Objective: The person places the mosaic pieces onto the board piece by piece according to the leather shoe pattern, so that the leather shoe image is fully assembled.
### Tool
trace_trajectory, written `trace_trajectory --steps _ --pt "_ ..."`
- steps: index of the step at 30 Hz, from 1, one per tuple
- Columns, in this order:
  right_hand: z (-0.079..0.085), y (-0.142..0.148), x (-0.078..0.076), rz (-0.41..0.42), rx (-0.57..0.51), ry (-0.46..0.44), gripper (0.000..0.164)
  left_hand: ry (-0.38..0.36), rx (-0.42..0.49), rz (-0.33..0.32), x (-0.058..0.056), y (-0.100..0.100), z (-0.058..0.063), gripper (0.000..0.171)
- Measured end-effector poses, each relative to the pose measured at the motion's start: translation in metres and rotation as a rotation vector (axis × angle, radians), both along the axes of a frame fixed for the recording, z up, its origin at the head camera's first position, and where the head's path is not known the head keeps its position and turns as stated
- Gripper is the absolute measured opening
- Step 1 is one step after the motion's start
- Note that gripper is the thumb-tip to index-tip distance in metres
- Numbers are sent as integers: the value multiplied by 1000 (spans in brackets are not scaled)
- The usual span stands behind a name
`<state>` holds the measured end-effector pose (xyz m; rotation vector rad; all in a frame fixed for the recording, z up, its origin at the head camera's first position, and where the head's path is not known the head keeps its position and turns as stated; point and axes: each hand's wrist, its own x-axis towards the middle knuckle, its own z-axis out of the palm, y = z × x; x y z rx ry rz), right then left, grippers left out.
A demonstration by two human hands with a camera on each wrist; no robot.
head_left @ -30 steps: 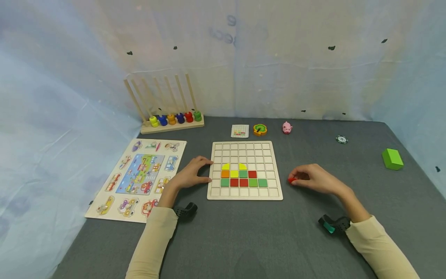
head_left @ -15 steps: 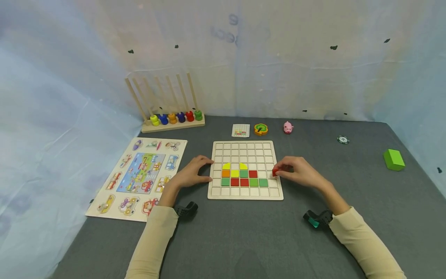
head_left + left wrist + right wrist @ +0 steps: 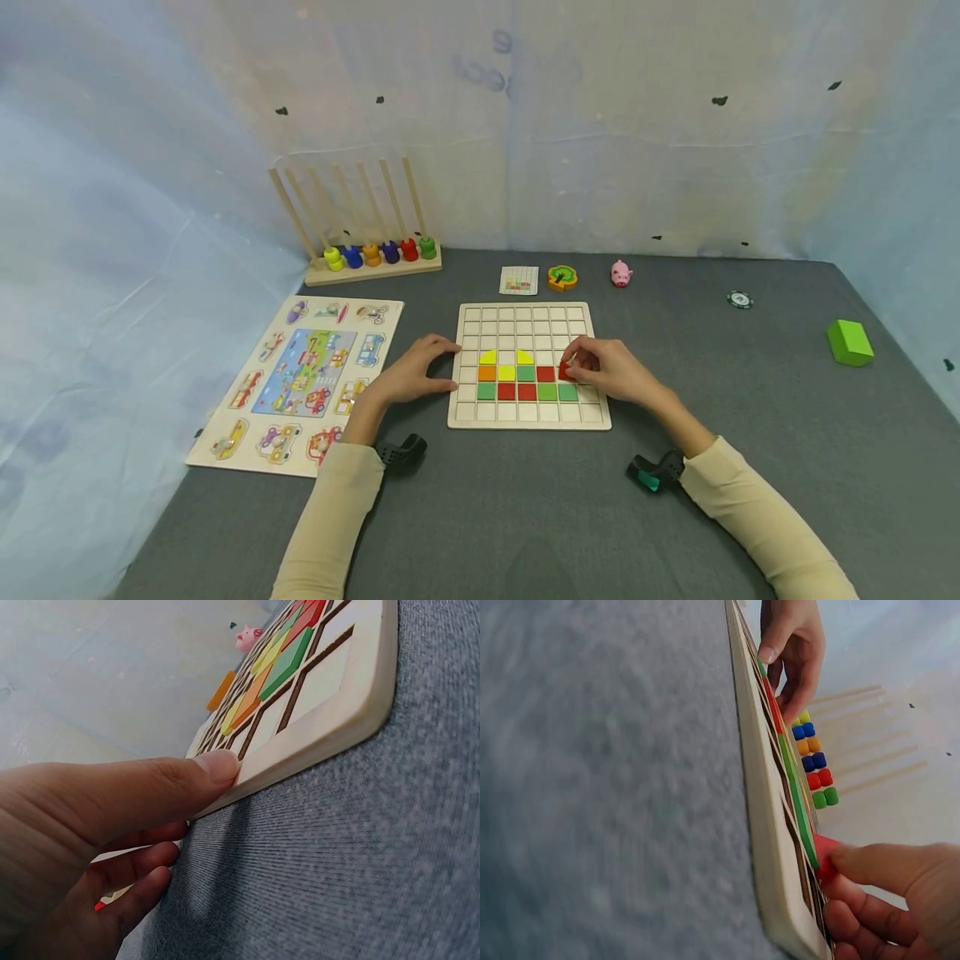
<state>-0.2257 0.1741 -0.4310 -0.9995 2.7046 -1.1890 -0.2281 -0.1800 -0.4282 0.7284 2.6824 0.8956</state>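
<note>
A square wooden grid board [image 3: 529,414] lies on the grey cloth, with red, green, yellow and orange tiles in its cells. My right hand [image 3: 611,369] pinches a red square tile [image 3: 565,371] between thumb and fingers, right at the cell beside another red tile [image 3: 545,374] and above a green tile [image 3: 567,392]. In the right wrist view the held tile [image 3: 826,855] stands tilted at the row's end. My left hand [image 3: 408,372] rests at the board's left edge, its thumb [image 3: 219,765] lying on the rim in the left wrist view and other fingers loosely bent beside it.
A vehicle peg puzzle [image 3: 300,383] lies left, with a bead rack [image 3: 375,271] behind it. Beyond the board are a pattern card [image 3: 519,281], a tree piece [image 3: 562,277] and a pink pig [image 3: 620,273]. Farther right are a poker chip [image 3: 739,299] and green block [image 3: 851,342].
My right hand has moved left from the cloth beside the board, bringing the red tile over the right-hand cells and up to the other red tile. My left hand has stayed at the edge.
</note>
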Motion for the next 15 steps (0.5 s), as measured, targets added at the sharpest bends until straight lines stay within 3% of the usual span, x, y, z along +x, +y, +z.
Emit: trace_trajectory --steps 10,15 --pt "3 -4 4 5 87 50 12 13 5 -9 -1 -1 -1 59" --pt "7 -5 7 4 140 128 15 14 2 -9 -1 -1 -2 59"
